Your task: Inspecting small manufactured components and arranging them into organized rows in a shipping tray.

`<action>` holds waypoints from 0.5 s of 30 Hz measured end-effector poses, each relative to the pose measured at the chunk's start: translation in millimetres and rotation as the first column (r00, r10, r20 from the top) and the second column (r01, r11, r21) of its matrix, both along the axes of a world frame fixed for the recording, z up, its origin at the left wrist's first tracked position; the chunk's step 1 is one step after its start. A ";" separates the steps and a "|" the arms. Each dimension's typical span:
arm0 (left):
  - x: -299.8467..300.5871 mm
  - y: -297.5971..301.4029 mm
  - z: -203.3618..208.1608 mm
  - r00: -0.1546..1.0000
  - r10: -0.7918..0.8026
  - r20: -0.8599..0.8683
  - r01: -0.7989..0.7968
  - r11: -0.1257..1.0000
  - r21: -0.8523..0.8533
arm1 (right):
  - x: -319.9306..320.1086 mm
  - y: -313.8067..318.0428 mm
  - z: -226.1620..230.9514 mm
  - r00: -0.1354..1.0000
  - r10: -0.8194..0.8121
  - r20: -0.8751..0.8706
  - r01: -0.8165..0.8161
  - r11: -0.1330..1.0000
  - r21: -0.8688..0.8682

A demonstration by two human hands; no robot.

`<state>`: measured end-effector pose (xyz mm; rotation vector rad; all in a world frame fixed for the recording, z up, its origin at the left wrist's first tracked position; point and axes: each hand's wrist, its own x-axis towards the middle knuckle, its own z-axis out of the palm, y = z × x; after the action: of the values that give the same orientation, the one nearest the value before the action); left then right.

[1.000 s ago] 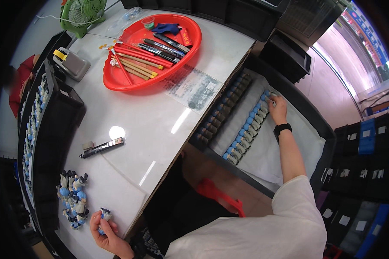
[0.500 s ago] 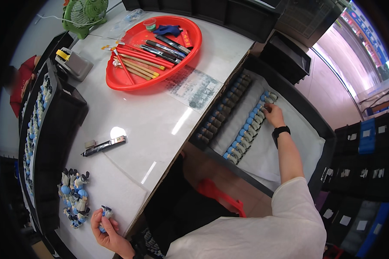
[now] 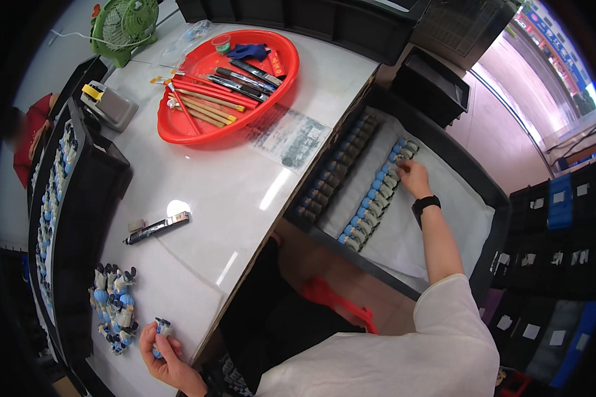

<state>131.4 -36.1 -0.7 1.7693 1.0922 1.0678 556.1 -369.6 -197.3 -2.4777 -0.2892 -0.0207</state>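
At the lower left, my left hand point(image 3: 169, 362) is closed round a small figurine point(image 3: 162, 328) with a blue and grey body and dark feet, held over the white table. Beside it on the tabletop lies a cluster of similar figurines point(image 3: 115, 306). My right hand point(image 3: 414, 180) reaches into a black crate point(image 3: 490, 245) on the right. Its thumb and fingers pinch at a figurine near the far end of a row of blue-headed figurines point(image 3: 367, 210). The fingertips partly cover that figurine.
A darker row of figurines point(image 3: 334, 171) lies along the crate's left side, on white lining. A red tray point(image 3: 163, 126) holds brushes and pens. A black pen point(image 3: 157, 228), a tape dispenser point(image 3: 109, 106), a green fan point(image 3: 124, 30) and a figurine-filled bin point(image 3: 73, 251) stand around the table.
The whole view has shifted slightly. My right hand stays at the row's far end, its fingertips now closer in against a figurine. My left hand keeps its figurine in nearly the same place.
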 end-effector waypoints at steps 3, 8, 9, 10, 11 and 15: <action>0.3 0.2 -0.3 1.000 -0.026 0.015 0.026 1.000 -0.001 | -6.3 -1.4 -3.3 0.996 0.046 -0.075 -0.049 0.998 -0.031; 1.7 -1.1 2.4 0.999 -0.029 0.024 0.028 1.000 0.009 | -4.9 -1.7 -14.3 0.998 -0.025 0.059 0.027 0.999 -0.032; 2.1 -1.5 2.6 0.999 -0.027 0.020 0.027 1.000 0.011 | -4.6 -0.7 -14.2 0.993 -0.048 0.105 0.056 0.996 -0.070; 2.3 -1.6 2.6 1.000 -0.022 0.014 0.022 1.000 0.013 | -5.5 0.4 -12.7 0.993 -0.032 0.111 0.040 0.997 -0.066; 2.0 -1.9 2.7 1.000 -0.018 0.005 0.017 1.000 0.014 | -7.3 0.4 -8.9 0.960 0.034 0.279 0.004 0.991 -0.132; 0.1 -0.3 1.2 0.999 -0.036 0.021 0.036 0.999 0.014 | -27.3 11.8 12.2 0.941 0.072 0.332 -0.046 0.995 -0.086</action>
<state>131.5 -36.4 0.5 1.7784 1.0388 1.0720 528.9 -357.8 -185.1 -2.5334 -0.5170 -0.4168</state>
